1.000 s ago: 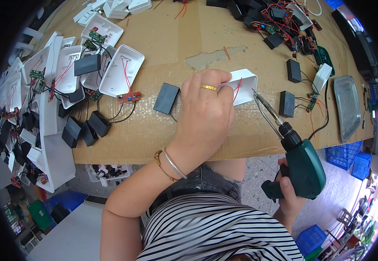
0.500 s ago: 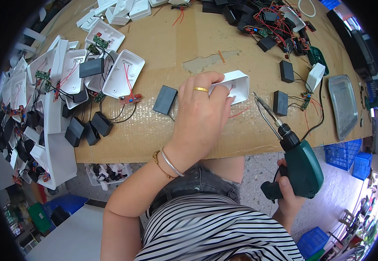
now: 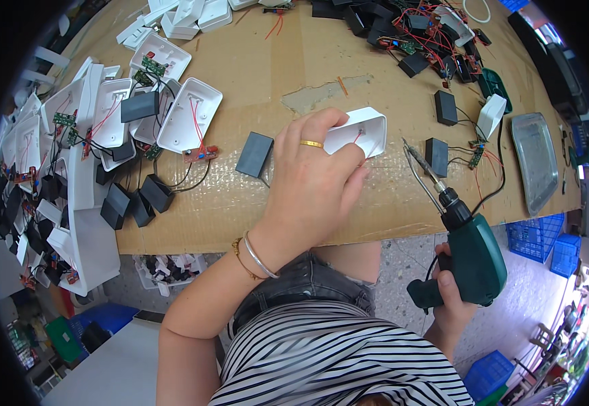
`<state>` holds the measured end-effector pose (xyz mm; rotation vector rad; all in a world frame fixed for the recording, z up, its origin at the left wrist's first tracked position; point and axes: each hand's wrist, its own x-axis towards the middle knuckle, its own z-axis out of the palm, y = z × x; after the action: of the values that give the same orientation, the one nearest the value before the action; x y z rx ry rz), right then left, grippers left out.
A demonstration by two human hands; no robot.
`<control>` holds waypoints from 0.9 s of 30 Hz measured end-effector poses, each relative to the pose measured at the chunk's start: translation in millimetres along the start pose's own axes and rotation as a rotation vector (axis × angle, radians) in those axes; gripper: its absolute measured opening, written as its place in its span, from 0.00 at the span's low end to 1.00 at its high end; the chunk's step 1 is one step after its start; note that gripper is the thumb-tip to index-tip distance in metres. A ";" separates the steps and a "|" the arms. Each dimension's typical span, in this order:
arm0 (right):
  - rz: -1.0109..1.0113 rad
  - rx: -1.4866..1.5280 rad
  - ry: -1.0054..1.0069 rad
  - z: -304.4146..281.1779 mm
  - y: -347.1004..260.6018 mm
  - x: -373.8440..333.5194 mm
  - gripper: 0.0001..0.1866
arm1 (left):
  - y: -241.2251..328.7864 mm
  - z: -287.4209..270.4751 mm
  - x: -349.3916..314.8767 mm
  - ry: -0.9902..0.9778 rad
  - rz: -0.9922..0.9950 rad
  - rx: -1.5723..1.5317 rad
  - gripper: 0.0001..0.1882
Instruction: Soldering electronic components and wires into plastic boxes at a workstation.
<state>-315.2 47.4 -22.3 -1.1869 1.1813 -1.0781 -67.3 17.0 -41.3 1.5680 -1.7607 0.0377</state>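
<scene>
My left hand [image 3: 315, 169] is closed round a white plastic housing [image 3: 374, 134], tipped so its hollow side faces right. A bit of red wire shows inside the housing; my fingers hide the rest. At the right, my right hand [image 3: 450, 294] grips the handle of a dark green soldering gun [image 3: 476, 257]. Its tip and a thin metal tube point up and left, a short way right of the housing and apart from it. Just left of my left hand lies a black rectangular box [image 3: 254, 154], its cable running under the hand.
White housings [image 3: 191, 115] with circuit boards and black boxes crowd the left. A tangle of black boxes and red wires [image 3: 437, 40] lies far right. Nearer are two wired black boxes [image 3: 437, 157] and a metal tray [image 3: 535, 166]. Blue crates [image 3: 535, 240] stand beyond the table edge.
The soldering gun has shifted slightly right, its tip a little farther from the housing. Red wire ends that hung below the housing no longer show there. My left thumb has moved down.
</scene>
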 end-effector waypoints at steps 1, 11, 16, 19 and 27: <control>0.010 -0.006 -0.002 -1.1 0.8 -0.2 0.26 | 0.6 0.1 0.3 0.000 -0.001 -0.001 0.09; -0.053 -0.058 0.044 17.4 -1.7 -1.4 0.28 | 2.6 8.1 6.0 0.078 -0.060 0.115 0.05; -0.017 -0.084 0.007 22.1 -0.7 1.0 0.28 | -0.9 13.2 5.9 0.111 -0.082 0.156 0.04; -0.013 -0.095 -0.001 22.2 0.7 2.3 0.27 | -1.3 13.8 4.5 0.117 -0.083 0.155 0.05; -0.038 -0.078 -0.006 24.7 1.5 4.6 0.27 | 7.1 21.1 2.4 0.065 -0.060 0.241 0.08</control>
<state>-290.2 45.3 -24.1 -1.2762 1.2096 -1.0648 -84.0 6.3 -51.7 1.7692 -1.7065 0.2775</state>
